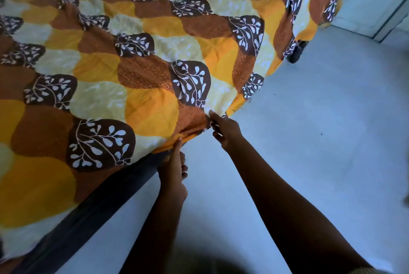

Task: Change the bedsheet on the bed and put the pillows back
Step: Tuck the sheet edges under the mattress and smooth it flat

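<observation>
Presently, the bedsheet (141, 57) lies spread over the bed and fills the upper left of the head view. It is a thin woven cloth printed with overlapping scallop shapes in orange, rust brown, pale yellow and dark brown, and the dark ones carry white leaf sprigs. The surface is mostly flat, with soft creases. At the far end the cloth hangs over the bed's edge in loose folds.

Your right hand (224, 133) pinches the near corner of the sheet, fingers curled on the hem, and the cloth bunches into short pleats there. Your left hand (173, 171) is just beside it, lower on the same edge. Its forefinger and thumb reach up onto the folded orange hem and the other fingers are tucked in. Both forearms are bare.

Beneath the hem a dark, smooth bed frame (106, 198) runs diagonally toward the lower left. The floor (321, 141) is pale, plain and matte. A small dark object (296, 52), too blurred to identify, sits under the far hanging folds.
</observation>
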### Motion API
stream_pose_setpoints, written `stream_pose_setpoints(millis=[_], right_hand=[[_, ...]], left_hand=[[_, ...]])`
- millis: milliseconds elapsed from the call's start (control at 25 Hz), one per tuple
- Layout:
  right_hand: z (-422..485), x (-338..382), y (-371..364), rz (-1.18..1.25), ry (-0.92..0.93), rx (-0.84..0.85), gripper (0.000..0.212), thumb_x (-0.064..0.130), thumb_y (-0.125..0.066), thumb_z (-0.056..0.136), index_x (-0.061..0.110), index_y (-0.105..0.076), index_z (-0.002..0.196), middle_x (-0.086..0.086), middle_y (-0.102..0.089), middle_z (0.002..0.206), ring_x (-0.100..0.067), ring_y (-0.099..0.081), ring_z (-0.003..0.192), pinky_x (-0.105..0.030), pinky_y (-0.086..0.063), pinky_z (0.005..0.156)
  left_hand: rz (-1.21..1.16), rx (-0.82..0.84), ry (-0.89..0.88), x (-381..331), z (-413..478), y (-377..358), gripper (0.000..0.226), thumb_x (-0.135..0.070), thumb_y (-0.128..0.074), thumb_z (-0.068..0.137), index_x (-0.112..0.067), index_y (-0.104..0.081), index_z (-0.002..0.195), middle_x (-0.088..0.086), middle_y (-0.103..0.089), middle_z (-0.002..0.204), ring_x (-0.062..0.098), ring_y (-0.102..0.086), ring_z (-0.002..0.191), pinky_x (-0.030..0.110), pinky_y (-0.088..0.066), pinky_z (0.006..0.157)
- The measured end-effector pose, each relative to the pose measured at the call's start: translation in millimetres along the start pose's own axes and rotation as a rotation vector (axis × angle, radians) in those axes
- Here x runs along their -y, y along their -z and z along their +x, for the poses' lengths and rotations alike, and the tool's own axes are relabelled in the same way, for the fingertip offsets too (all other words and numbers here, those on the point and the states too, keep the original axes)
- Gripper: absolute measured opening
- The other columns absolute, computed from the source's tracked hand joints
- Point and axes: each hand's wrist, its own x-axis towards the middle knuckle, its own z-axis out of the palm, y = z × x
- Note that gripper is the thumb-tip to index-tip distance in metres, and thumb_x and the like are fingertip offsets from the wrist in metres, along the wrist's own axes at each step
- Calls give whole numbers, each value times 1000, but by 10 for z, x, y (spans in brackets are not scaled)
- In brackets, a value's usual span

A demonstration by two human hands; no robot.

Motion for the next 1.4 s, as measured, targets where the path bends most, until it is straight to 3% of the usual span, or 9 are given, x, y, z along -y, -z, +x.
stream_pose_setpoints(millis=[120, 280, 360, 480, 720, 840, 1000, 1160, 1400], right_hand=[[108, -60, 46, -25, 23, -28, 31, 22, -72, 80, 16, -44, 68, -4, -52, 63, -9, -32, 47, -19, -26, 47], [121, -75, -4, 109, 32, 35, 24, 19, -72, 81, 18, -49, 72, 0, -50, 57, -2, -37, 37, -12, -30, 36], [73, -58, -11, 240, 30, 104, 11, 16, -65, 86, 12, -59, 78, 2, -60, 58, -2, -55, 47, -9, -43, 44], [-35, -24, 12, 516, -22, 294, 19, 15, -48, 95, 4, -59, 106, -9, -72, 92, -13, -70, 82, -20, -57, 73], [-101, 137, -186, 517, -13, 487, 57, 41, -29, 99, 2, -33, 141, -14, -39, 146, -23, -39, 134, -36, -35, 110], [-35, 252, -477, 429, -14, 511, 66, 53, -21, 97, 8, -27, 145, -10, -34, 150, -22, -34, 137, -34, -30, 112], [-23, 310, -484, 394, -16, 419, 65, 52, -21, 98, 8, -30, 144, -13, -38, 147, -26, -38, 135, -35, -34, 108], [-235, 18, -217, 457, -67, 383, 48, 38, -31, 100, 4, -46, 131, -17, -57, 123, -28, -55, 116, -35, -45, 98], [-382, -193, -514, 462, -138, 532, 59, 45, -22, 100, 7, -31, 143, -12, -38, 147, -24, -38, 135, -35, -33, 106]], left_hand=[[-347, 190, -114, -123, -265, -30, 15, -21, -48, 94, -13, -58, 87, 3, -62, 86, 13, -63, 78, 26, -49, 70], [-865, 276, -46, -292, -106, -93, 33, -26, -38, 95, -5, -51, 117, 13, -55, 129, 25, -53, 121, 43, -44, 98], [-946, 325, -59, -263, 4, -87, 43, -32, -36, 92, -6, -50, 123, 13, -54, 130, 26, -51, 124, 46, -41, 102], [-1016, 448, -96, -217, 62, -77, 53, -28, -45, 76, -7, -51, 125, 11, -53, 135, 27, -51, 123, 48, -41, 100], [-1073, 678, -157, -190, 212, 21, 101, -11, -85, 35, -7, -49, 129, 12, -56, 132, 29, -53, 122, 51, -42, 100], [-1059, 678, -136, -196, 204, 25, 100, -10, -86, 37, -6, -48, 130, 13, -55, 132, 29, -50, 125, 49, -38, 102], [-893, 480, -117, -128, 84, 78, 60, -17, -63, 61, -7, -54, 119, 10, -59, 126, 25, -48, 127, 43, -44, 93], [-968, 468, -181, -64, 37, 354, 102, -13, -91, 19, -7, -58, 116, 10, -58, 129, 27, -54, 119, 47, -45, 89], [-959, 534, -228, -71, 145, 478, 94, -18, -92, 26, -6, -58, 113, 11, -61, 121, 27, -48, 125, 44, -35, 104]])
